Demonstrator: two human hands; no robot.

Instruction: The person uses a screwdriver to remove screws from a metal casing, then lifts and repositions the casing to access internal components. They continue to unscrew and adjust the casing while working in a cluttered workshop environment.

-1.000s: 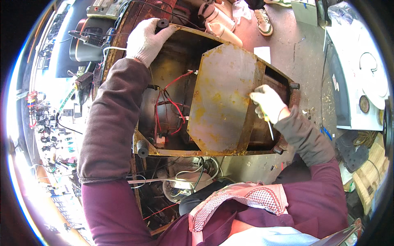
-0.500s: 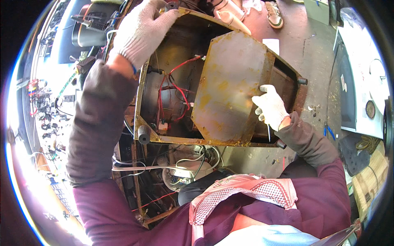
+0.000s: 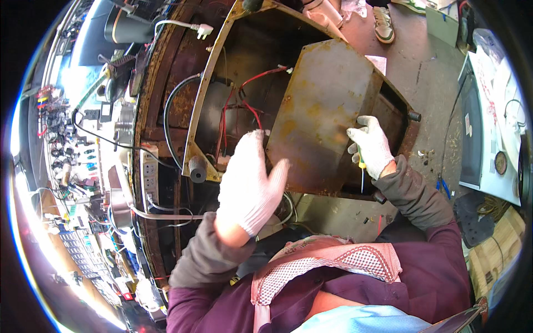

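A rusty metal housing point(image 3: 219, 105) lies bottom up, with rubber feet at its corners, red and dark wires point(image 3: 249, 109) inside and a stained octagonal plate point(image 3: 319, 102) across its middle and right. My left hand point(image 3: 250, 186), in a white knit glove, is over the housing's near left part, fingers stretched and thumb apart, holding nothing. My gloved right hand point(image 3: 371, 145) is at the plate's right side, fingers curled round a screwdriver point(image 3: 362, 166) with a yellow handle, its blade pointing toward me.
A crowded bench point(image 3: 78, 183) of cables and electronic parts runs down the left, with a power strip point(image 3: 150, 176). A white plug point(image 3: 202, 30) lies beyond the housing. Shoes point(image 3: 383, 25) are on the floor at the top; a white appliance point(image 3: 487, 133) is at the right.
My left hand has left the housing's far left corner and come down toward me to the near side. My right hand still grips the screwdriver, having shifted slightly rightward in the picture.
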